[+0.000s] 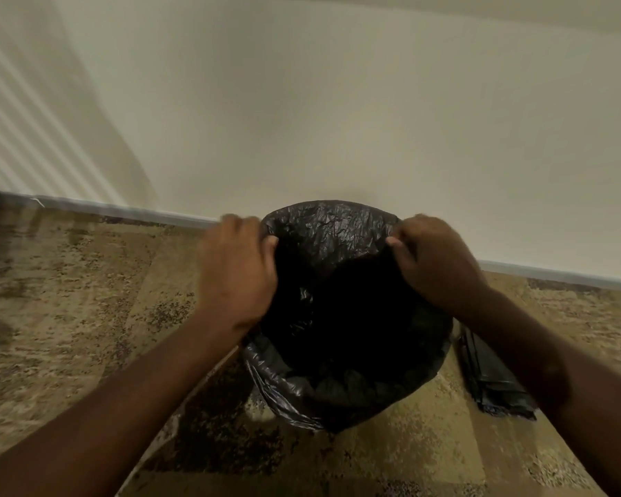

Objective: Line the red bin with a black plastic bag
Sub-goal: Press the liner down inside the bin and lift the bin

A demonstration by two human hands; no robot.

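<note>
A crinkled black plastic bag (pixel 332 231) is spread open on the floor near the wall, its dark mouth facing up at me. The bag covers whatever is under it, and no red of the bin shows. My left hand (pixel 235 274) pinches the bag's rim on its left side. Opposite it, my right hand (pixel 434 260) grips the rim on the right side. The near part of the bag is folded outward and hangs down in front.
A stack of folded black bags (pixel 495 385) lies on the floor to the right of the bag, partly under my right forearm. A cream wall (pixel 337 102) with a pale baseboard runs close behind. Mottled brown floor tiles (pixel 69 299) spread to the left.
</note>
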